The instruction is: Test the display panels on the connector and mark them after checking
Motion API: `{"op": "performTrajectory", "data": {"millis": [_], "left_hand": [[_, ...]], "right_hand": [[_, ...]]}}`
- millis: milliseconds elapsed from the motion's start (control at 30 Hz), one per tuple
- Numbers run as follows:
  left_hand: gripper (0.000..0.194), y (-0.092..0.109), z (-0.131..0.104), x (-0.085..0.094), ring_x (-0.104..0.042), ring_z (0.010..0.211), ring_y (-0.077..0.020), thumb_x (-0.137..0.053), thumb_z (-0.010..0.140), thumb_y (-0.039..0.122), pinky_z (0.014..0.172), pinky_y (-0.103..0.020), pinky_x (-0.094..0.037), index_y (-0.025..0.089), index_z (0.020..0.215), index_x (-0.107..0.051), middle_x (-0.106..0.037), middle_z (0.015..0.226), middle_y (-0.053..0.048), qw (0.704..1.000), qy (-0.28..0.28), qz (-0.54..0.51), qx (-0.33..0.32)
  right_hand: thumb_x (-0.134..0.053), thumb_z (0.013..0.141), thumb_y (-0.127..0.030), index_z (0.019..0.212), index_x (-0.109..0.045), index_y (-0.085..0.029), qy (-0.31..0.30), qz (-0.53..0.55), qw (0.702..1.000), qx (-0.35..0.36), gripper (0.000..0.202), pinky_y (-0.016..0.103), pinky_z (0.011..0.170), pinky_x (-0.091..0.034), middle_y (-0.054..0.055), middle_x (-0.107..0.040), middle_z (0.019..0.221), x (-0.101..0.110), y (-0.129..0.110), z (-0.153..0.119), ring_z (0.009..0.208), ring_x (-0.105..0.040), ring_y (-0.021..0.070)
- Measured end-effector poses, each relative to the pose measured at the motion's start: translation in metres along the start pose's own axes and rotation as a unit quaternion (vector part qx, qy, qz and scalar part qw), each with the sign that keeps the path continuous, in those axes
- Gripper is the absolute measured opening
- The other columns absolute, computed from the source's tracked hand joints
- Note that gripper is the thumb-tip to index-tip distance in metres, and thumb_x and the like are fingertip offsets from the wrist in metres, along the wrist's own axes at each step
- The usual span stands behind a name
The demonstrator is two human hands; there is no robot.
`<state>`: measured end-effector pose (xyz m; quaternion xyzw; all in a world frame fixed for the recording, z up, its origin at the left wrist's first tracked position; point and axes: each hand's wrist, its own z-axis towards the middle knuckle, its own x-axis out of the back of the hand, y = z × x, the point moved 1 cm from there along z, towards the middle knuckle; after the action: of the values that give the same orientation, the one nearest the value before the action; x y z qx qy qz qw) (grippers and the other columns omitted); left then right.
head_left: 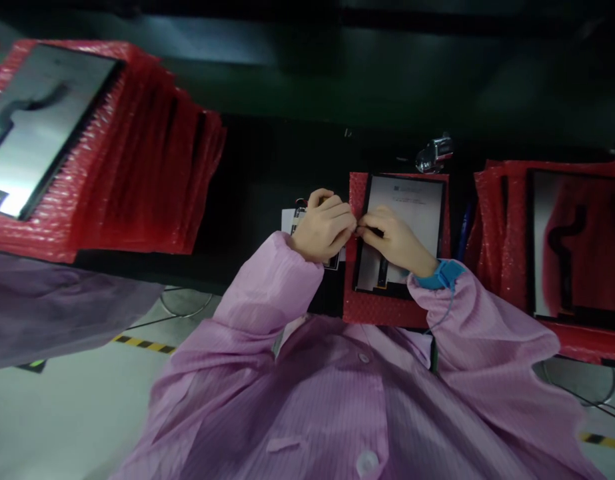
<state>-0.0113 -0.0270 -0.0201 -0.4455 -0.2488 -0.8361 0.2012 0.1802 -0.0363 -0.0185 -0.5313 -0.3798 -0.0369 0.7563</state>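
Work in hand: close fingertip handling at the left edge of a dark-bordered panel [421, 217], centre-right of the frame, lying on a red bubble-wrap sheet [374, 312]. Next move: seems to call for fine fingertip control, with the panel steady.

Left hand [324, 228]: palm down, fingers curled, above a white paper [287, 220]; fingertips beside the right's. Right hand [398, 241]: over the panel, reaching leftward, thumb and forefinger bent, tips nearly meeting; blue wristband [441, 274]. Anything gripped by either: cannot tell, contact point hidden.
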Motion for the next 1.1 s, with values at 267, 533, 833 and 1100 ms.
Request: {"op": "performTrajectory", "data": {"millis": [267,533,833,1100], "left_hand": [[0.032,0.003,0.001,0.001,-0.059,0.08,-0.0176,-0.037,0.103,0.024,0.097,-0.045,-0.043,0.021,0.078,-0.058,-0.065,0.077,-0.001,0.998,0.054,-0.001,0.026],[0.054,-0.004,-0.034,0.023,-0.043,0.14,-0.0253,-0.02,0.109,0.05,0.115,-0.052,-0.039,0.024,0.151,-0.042,-0.047,0.151,-0.008,0.897,0.29,-0.035,0.332],[0.088,0.017,-0.111,-0.01,-0.013,0.155,-0.0446,-0.044,0.095,0.068,0.119,-0.072,-0.019,0.017,0.162,-0.017,-0.025,0.165,-0.026,0.94,-0.019,0.012,0.341],[0.088,0.014,-0.106,-0.012,-0.009,0.157,-0.0399,-0.041,0.096,0.069,0.122,-0.066,-0.018,0.014,0.162,-0.018,-0.022,0.166,-0.026,0.939,-0.044,0.03,0.339]], "right_hand": [[-0.042,0.102,-0.047,0.079,-0.055,-0.021,-0.018,0.032,0.999,-0.011,0.037,0.037,0.084,-0.042,0.004,-0.062,0.084,0.007,-0.003,-0.003,0.084,-0.054,0.0196],[-0.045,0.098,-0.038,0.112,-0.061,-0.022,0.283,-0.124,0.938,-0.155,0.026,0.05,0.103,-0.044,0.012,-0.064,0.112,0.059,0.04,-0.015,0.111,-0.057,0.0284],[-0.046,0.092,-0.022,0.1,-0.059,-0.017,0.326,-0.239,0.878,-0.258,0.016,0.064,0.109,-0.032,0.019,-0.053,0.119,0.066,0.095,-0.006,0.123,-0.044,0.0357],[-0.04,0.091,-0.017,0.098,-0.054,-0.017,0.333,-0.236,0.875,-0.259,0.015,0.057,0.109,-0.031,0.016,-0.058,0.108,0.078,0.087,-0.01,0.114,-0.05,0.0302]]}}
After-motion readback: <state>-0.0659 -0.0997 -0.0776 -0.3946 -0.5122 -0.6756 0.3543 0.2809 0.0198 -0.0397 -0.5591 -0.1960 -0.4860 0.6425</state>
